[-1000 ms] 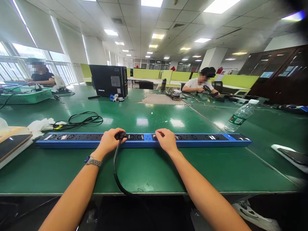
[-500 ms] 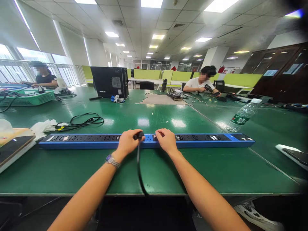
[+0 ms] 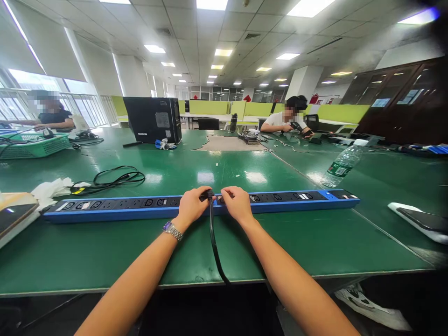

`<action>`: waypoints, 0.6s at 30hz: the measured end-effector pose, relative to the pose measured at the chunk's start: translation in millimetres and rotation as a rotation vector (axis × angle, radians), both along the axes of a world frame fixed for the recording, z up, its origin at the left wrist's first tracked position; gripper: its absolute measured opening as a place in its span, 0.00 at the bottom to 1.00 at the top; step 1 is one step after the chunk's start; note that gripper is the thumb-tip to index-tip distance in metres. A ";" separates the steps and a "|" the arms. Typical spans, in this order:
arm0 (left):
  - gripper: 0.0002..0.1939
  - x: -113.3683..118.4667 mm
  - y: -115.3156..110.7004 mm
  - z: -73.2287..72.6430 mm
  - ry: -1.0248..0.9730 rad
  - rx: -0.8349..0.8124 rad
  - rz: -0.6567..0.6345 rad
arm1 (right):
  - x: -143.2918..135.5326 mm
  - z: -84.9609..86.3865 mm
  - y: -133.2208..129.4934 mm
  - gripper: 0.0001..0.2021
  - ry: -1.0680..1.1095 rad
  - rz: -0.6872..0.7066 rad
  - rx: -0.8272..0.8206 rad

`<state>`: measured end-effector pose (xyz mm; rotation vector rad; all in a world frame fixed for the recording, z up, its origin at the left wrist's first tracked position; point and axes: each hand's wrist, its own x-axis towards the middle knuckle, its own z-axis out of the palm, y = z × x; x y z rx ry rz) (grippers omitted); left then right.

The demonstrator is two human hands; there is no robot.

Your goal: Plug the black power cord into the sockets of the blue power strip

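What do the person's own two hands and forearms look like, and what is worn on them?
The left hand and the right hand wear no gloves, and no sleeves show. The left wrist has a watch with a silvery metal link band and a bluish-purple face; the right wrist has none.

Apparently no readable text, even on the bottle point(image 3: 341, 169) label.

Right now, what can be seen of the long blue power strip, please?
The power strip is straight, with blue, metal-looking sides and a mostly black top bearing sockets and pale labels. It lies flat on the green table. The left hand, holding a black plug, and the right hand cover part of its middle.
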<state>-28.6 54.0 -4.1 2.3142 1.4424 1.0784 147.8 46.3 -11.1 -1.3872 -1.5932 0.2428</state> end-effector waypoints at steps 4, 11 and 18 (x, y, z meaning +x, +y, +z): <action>0.16 3.4 1.6 0.2 0.078 0.022 0.008 | -0.1 -1.5 0.5 0.11 -0.009 0.027 0.026; 0.20 2.6 -2.0 3.4 0.257 0.041 -0.014 | 2.9 -0.5 -4.6 0.19 -0.206 0.315 0.059; 0.30 4.5 -11.8 -3.9 0.395 0.105 0.129 | -15.8 -1.5 -7.1 0.19 -0.380 0.140 -0.010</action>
